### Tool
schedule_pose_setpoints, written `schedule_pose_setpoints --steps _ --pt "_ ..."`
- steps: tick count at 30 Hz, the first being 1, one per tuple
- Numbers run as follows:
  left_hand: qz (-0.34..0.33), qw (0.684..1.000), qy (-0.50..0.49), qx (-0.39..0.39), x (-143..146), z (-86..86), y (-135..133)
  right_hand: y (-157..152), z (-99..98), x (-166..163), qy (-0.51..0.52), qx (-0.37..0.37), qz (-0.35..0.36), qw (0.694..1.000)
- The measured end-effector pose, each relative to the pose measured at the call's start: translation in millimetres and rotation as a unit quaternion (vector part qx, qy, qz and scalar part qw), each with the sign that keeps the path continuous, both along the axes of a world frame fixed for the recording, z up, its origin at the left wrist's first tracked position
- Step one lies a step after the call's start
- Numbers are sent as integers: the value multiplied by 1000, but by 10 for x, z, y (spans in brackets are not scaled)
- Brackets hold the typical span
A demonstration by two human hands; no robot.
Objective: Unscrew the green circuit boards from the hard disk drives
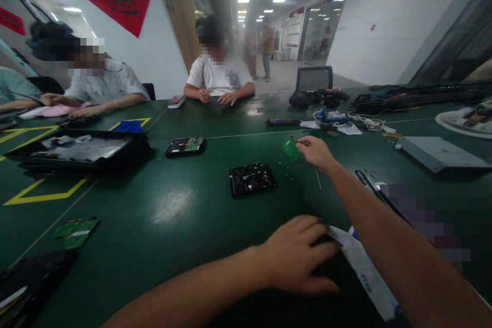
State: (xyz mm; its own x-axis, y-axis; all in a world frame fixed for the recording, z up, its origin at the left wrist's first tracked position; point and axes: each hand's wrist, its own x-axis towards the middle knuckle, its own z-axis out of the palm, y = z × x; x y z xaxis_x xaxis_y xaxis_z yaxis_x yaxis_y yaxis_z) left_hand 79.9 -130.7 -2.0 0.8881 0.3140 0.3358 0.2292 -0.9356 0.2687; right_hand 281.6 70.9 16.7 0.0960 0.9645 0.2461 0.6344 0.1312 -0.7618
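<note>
My right hand (315,152) is reached forward over the table, thumb and fingers pinched at the edge of a small green circuit board (291,149). Below that hand a thin metal rod (318,177) points down; I cannot tell whether it is held. My left hand (298,256) hovers low in front, palm down with fingers spread and slightly blurred. Its fingertips come close to a white and blue packet (363,264); whether they touch is unclear. Between and left of the hands lies a black hard drive (251,179), with several tiny screws (288,168) to its right.
Another hard drive (186,146) lies farther left. A black tray (77,151), a loose green board (79,232) and black parts (33,282) are at left. To the right are a grey metal box (442,154), cables and a screwdriver (283,122). Co-workers sit across the table.
</note>
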Motion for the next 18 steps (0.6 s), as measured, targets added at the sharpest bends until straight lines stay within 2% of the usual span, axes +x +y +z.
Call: schedule_pose_setpoints --steps 1,3,6,12,18 --pt "-32 999 7 0 105 20 -108 23 35 -32 -90 27 34 995" --pt "-44 999 28 -5 228 60 -248 40 67 -110 -217 56 84 971" --pt "-62 997 51 -7 256 98 -301 -11 43 -220 -311 52 123 941" --pt "-103 994 47 -2 258 56 -271 -266 17 -271 -372 45 149 915" --pt "-103 994 30 -10 298 -8 -259 -486 23 -244 -344 40 161 924"
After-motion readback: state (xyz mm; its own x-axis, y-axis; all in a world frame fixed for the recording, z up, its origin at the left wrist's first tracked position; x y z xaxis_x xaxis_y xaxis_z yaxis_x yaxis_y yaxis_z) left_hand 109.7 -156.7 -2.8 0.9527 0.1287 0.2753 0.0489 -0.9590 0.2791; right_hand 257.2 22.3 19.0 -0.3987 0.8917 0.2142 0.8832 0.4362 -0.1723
